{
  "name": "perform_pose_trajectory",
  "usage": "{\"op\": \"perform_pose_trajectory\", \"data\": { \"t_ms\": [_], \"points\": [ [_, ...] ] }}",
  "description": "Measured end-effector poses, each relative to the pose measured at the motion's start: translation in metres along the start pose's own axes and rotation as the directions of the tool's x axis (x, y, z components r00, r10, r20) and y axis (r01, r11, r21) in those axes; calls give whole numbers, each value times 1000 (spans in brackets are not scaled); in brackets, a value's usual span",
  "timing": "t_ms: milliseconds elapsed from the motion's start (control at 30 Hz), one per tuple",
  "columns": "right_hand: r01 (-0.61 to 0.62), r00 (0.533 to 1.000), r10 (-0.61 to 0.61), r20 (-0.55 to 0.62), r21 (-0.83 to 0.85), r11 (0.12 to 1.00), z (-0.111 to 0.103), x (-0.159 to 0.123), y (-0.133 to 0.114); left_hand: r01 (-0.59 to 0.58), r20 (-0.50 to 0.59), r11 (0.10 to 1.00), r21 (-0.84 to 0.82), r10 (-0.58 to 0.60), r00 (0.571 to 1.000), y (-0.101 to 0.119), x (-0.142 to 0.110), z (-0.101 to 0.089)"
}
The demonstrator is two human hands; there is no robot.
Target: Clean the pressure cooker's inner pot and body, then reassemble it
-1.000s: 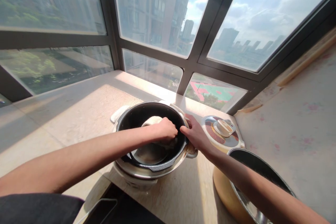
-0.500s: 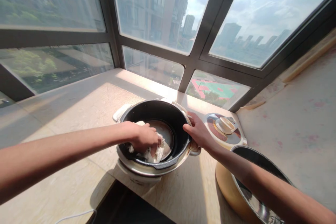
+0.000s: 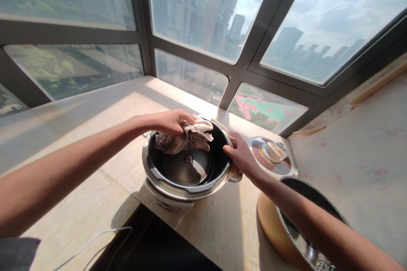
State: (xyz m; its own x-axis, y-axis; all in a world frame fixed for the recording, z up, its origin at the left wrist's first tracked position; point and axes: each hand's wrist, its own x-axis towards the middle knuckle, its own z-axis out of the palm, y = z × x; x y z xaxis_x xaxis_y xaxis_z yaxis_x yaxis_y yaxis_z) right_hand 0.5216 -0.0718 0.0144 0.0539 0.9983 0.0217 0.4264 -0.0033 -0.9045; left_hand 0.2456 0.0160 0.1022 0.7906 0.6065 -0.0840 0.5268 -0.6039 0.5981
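Observation:
A bunched, stained cloth (image 3: 195, 135) is gripped in my left hand (image 3: 173, 122), just above the far left rim of an open electric pressure cooker (image 3: 187, 203). The cloth hangs partly down into the cooker's dark-walled well. On the well's floor a round metal heating plate (image 3: 179, 169) with a small central button shows in sunlight. My right hand (image 3: 240, 154) is closed on the cooker's right rim, with the thumb on the inner side and the other fingers mostly hidden outside.
The cooker's round lid (image 3: 271, 154) with a knob lies at the back right. A metal inner pot (image 3: 305, 228) stands at the front right, partly behind my right forearm. A white cable (image 3: 98, 235) runs along the front left. Windows (image 3: 197, 12) border the ledge (image 3: 82, 152).
My left hand has lifted from the bottom of the cooker up to its far left rim with the cloth, uncovering the heating plate. My right hand keeps its hold. The view has shifted slightly.

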Motion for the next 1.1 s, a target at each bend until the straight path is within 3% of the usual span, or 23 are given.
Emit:
{"op": "perform_pose_trajectory", "data": {
  "t_ms": [133,267,367,500,633,767,967,1100],
  "points": [
    [21,1000,-21,-4,-9,1000,0,3,5,39,-238,998,56,-24,971,11,-22,-6],
    [38,999,-37,12,-7,999,-1,4,5,62,-325,989,134,-15,946,30,-39,-4],
    [45,998,-45,32,2,999,-2,4,2,163,-270,947,277,-86,959,48,-43,3],
    [43,999,-42,28,-38,998,-4,3,-2,290,-150,775,561,-250,957,69,-32,20],
    [30,1000,-30,4,-110,993,-3,3,-3,224,1,663,715,-321,947,74,-13,45],
    [26,1000,-28,-12,-153,988,-3,3,-5,167,96,640,750,-354,930,58,2,57],
    [32,999,-32,-4,-131,991,-3,2,-3,133,22,683,718,-213,977,24,4,45],
    [15,1000,-15,4,-133,991,-4,2,-3,164,9,710,685,-233,972,20,5,53]
  ]
}}
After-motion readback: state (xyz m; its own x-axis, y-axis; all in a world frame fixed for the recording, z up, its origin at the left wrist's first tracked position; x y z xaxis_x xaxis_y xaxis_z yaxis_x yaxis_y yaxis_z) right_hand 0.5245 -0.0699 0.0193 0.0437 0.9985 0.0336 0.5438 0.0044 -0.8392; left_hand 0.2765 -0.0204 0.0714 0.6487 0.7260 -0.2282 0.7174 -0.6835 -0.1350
